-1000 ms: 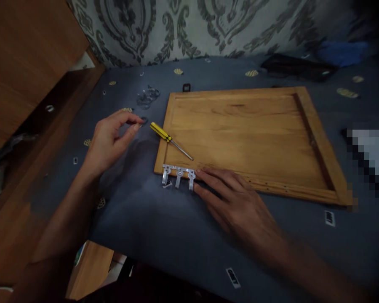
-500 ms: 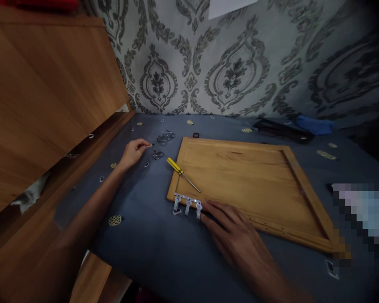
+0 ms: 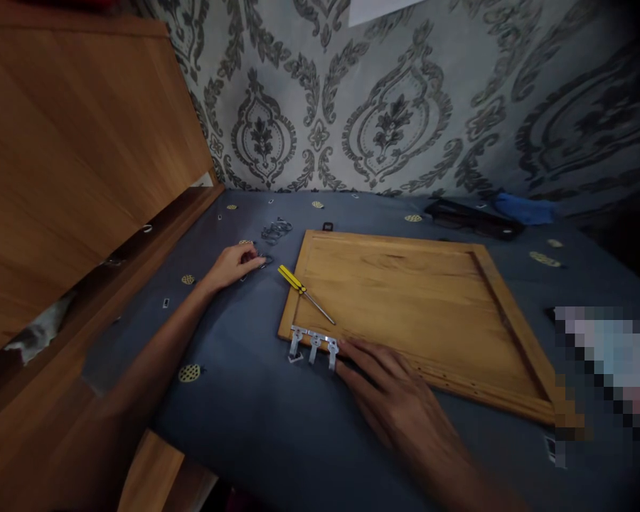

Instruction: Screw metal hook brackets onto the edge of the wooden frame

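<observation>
My left hand [image 3: 235, 266] is over a small pile of metal bits [image 3: 267, 259] on the blue cloth. Its fingers are curled with the thumb close to them, and what lies between them is hidden. My right hand [image 3: 400, 398] presses along the near edge of a framed wooden panel [image 3: 405, 299]. Its fingertips hold the right end of a metal hook rail [image 3: 314, 336] against that edge, with the hooks pointing toward me. A yellow-handled screwdriver [image 3: 304, 291] lies across the panel's left side.
Behind the left hand is a looser heap of thin metal pieces [image 3: 276, 230]. A dark case [image 3: 472, 217] and a blue cloth bundle [image 3: 525, 208] lie at the back right. A wooden cabinet [image 3: 85, 128] borders the left side, and a patterned wall [image 3: 320, 99] the back.
My left hand has moved slightly right and nearer to me, onto the small pile of metal bits. My right hand, the hook rail and the screwdriver stay in place on the panel.
</observation>
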`<state>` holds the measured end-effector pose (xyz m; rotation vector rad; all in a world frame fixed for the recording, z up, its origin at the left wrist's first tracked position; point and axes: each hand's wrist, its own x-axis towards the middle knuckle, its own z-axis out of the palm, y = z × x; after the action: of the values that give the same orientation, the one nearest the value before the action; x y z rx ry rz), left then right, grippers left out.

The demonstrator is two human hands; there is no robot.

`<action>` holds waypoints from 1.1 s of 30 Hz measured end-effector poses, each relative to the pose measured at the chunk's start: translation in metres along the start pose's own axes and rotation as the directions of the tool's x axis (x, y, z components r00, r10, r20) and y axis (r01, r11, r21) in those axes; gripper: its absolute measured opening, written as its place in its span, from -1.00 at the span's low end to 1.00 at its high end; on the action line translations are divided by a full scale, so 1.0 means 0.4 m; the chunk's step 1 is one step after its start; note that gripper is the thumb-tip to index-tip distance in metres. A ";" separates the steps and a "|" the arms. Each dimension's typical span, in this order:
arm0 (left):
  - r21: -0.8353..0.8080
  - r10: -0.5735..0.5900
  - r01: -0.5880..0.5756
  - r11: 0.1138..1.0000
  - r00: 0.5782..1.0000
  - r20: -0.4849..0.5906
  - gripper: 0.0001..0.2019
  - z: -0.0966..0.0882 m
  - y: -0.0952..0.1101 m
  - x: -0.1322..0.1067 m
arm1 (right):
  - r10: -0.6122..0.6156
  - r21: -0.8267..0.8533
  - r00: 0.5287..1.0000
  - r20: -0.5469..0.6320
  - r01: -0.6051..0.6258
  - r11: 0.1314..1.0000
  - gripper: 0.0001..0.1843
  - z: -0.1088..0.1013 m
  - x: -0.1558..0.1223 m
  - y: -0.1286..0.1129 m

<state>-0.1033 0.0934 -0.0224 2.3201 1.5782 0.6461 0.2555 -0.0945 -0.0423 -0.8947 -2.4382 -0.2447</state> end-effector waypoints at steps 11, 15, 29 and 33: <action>0.048 0.071 -0.071 0.996 0.997 0.000 -0.72 -0.027 0.003 0.034 | -0.005 0.009 1.000 -0.010 0.005 1.000 -0.61 0.010 -0.005 0.006; 0.124 0.106 -0.108 0.986 0.994 0.026 -0.73 -0.024 0.001 0.059 | 0.015 0.015 1.000 0.009 -0.015 1.000 -0.62 0.008 -0.006 0.004; 0.253 0.179 -0.197 0.947 0.980 0.091 -0.77 -0.033 -0.014 0.092 | 0.026 0.040 0.999 0.019 -0.027 0.999 -0.61 0.002 -0.001 0.001; 0.225 0.178 -0.202 0.953 0.977 0.121 -0.80 -0.035 -0.016 0.089 | 0.022 0.031 1.000 0.018 -0.022 0.999 -0.62 -0.003 0.000 -0.001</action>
<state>-0.1044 0.1283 -0.0055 2.6580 1.4695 0.3919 0.2557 -0.0951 -0.0410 -0.9133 -2.4403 -0.1905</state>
